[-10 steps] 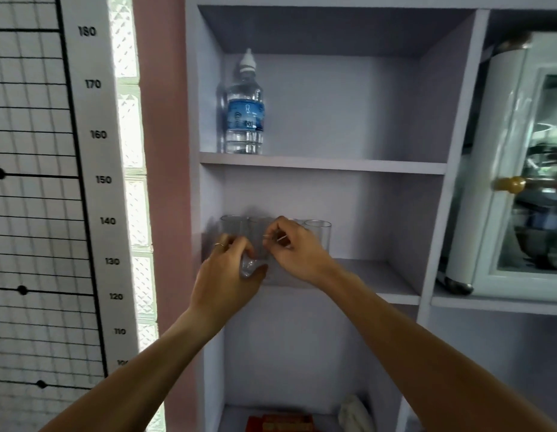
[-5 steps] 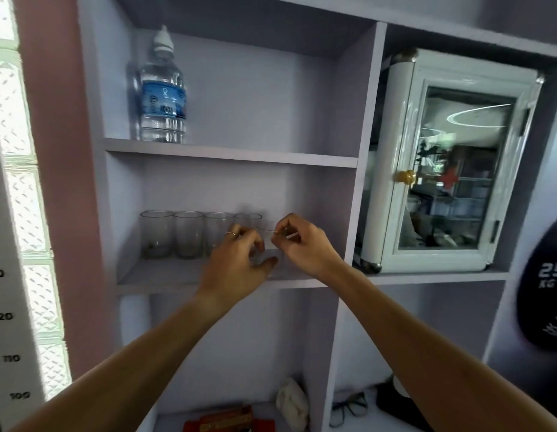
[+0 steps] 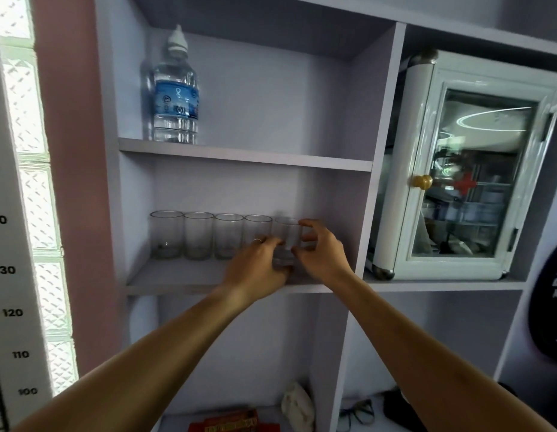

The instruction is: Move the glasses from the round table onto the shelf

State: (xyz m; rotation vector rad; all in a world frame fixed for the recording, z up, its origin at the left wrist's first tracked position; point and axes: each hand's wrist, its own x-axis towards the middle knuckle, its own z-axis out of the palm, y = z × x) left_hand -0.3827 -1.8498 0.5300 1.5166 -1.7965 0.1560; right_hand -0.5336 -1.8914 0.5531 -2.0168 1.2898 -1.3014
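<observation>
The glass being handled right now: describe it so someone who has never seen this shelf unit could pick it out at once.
Find the pale shelf unit, then the shelf board below the one with the water bottle. A row of clear glasses stands there; the glass is at its right end. Unlike its four neighbours, it has the left hand and right hand around it.
</observation>
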